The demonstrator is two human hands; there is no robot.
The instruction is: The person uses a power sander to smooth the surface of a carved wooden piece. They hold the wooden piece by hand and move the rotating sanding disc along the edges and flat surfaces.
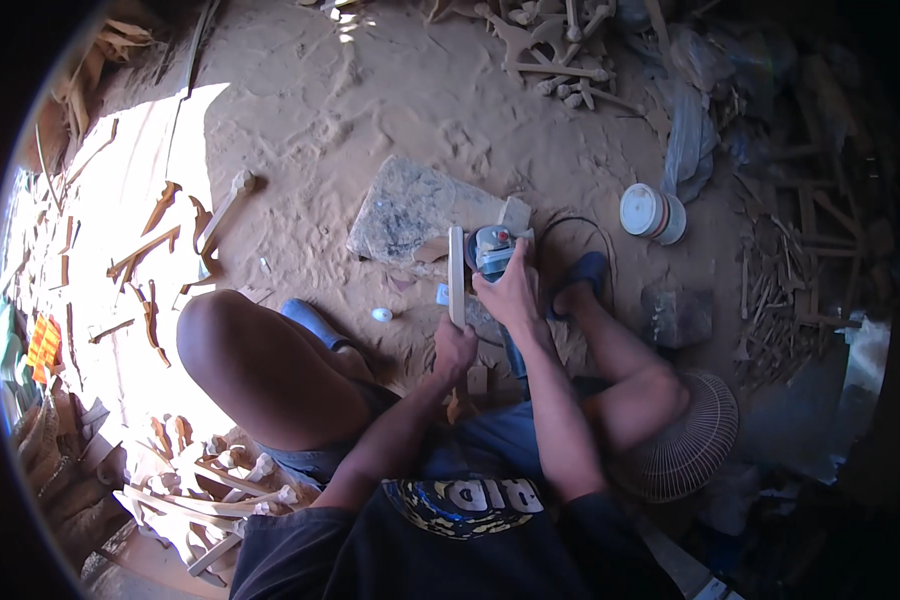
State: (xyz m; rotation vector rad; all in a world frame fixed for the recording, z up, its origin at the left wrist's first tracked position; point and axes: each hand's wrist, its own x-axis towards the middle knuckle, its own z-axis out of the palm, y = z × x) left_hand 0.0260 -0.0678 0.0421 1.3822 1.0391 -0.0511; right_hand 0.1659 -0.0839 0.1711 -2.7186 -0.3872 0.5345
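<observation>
Holding pale wooden strip (457,275) beside power tool (494,250)

Strip: far end over the stone slab's (400,210) near edge; your left fingers (450,337) wrapped around its near end. Tool: gripped by your right fingers (490,292). Work: seemingly unfinished; remainder unclear.
</observation>
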